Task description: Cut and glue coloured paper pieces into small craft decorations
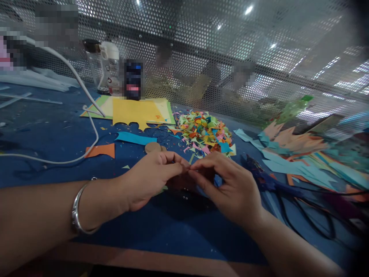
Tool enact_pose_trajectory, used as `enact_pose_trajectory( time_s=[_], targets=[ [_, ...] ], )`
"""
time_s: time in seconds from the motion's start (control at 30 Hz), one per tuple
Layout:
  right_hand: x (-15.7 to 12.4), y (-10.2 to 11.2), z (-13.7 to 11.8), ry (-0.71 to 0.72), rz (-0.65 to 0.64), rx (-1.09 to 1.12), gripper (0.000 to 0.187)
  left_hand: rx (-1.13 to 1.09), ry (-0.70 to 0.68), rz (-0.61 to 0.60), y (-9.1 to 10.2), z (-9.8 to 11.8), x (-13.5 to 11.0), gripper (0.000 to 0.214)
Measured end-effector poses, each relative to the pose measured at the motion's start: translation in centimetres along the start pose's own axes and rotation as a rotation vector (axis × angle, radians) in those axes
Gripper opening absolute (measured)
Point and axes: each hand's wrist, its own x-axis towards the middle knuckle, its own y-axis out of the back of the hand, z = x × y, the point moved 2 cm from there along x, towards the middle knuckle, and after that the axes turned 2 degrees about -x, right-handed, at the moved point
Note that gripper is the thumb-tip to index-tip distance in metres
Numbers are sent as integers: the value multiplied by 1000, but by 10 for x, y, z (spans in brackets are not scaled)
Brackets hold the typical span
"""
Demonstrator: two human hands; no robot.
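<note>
My left hand (157,173) and my right hand (227,181) meet at the fingertips over the blue table (178,238). Both are closed in a pinch, thumbs against forefingers. Whatever lies between the tips is too small to make out. Just behind the left knuckles are brown round discs (152,147), partly covered by the hand. Beyond my fingers rises a heap of small coloured paper scraps (204,130). A blue paper strip (135,138) and an orange paper piece (100,151) lie to the left. Under the hands, a dark area with tiny bright dots is unclear.
Yellow paper with a cut edge (129,111) tops a sheet stack behind. Clear bottles (112,69) stand against the perforated metal screen (190,46). A white cable (66,57) arches at left. At right lie cut paper (300,169), a dark blue tool (265,179) and black cables (317,227).
</note>
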Motion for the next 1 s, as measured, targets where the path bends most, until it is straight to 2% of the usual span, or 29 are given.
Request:
enact_pose_trajectory(
  time_s=[0.4, 0.67, 0.9, 1.0],
  targets=[
    [1, -2, 7, -206, -105, 276, 4, 127, -23, -87, 6, -2, 4, 15],
    [1, -4, 11, -407, -140, 530, 14, 156, -37, -150, 6, -2, 3, 15],
    [1, -4, 8, -392, -76, 508, 13, 152, -24, -145, 5, -3, 2, 12],
    [-1, -1, 8, -358, -13, 437, 10, 179, -59, -94, 6, -1, 4, 13]
  ],
)
